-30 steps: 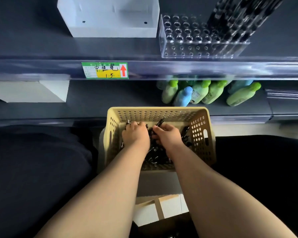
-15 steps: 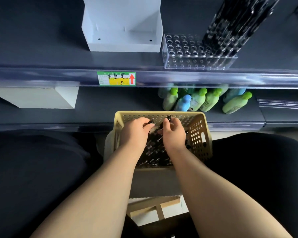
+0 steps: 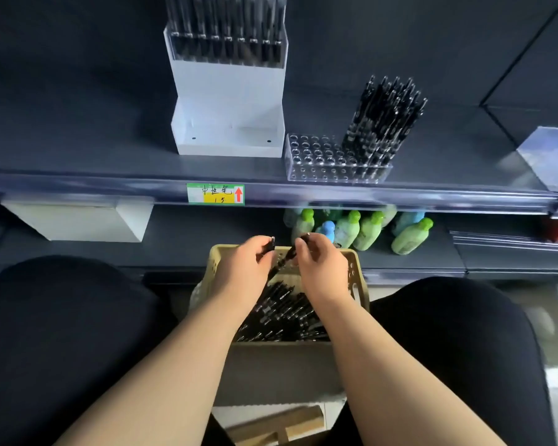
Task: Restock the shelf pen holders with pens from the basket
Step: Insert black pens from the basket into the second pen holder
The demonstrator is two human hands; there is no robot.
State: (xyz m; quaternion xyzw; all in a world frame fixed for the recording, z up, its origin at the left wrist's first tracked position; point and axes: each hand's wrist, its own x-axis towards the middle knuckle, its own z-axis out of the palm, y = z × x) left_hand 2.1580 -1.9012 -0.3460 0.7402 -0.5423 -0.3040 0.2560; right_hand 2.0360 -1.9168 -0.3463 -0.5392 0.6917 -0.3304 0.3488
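A: What are the hands doing?

B: The left hand [image 3: 239, 268] has its fingers curled round a black pen [image 3: 269, 247], with the silvery end poking up past the knuckles. The right hand [image 3: 324, 268] pinches a second pen [image 3: 287, 257] between thumb and fingertips, slanted down toward the pile. Both hands are over the far end of the basket [image 3: 356, 278].

A: Why one pen each?

B: My guess is that the holes take single pens, so they get separated first.

A: And the basket?

B: It's beige plastic with perforated walls, set between what look like the person's dark-clad knees, close under the shelf. That keeps the reach short. The loose pens [image 3: 281, 313] lie in it in a glossy black heap flecked with silver.

A: Where do they go?

B: Up on the shelf. The clear holder [image 3: 313, 156] is an acrylic block of round holes. Its left part is bare, while standing pens [image 3: 384, 123] crowd the right. Just beside it is a stepped white holder [image 3: 229, 91], filled only in its top tier.
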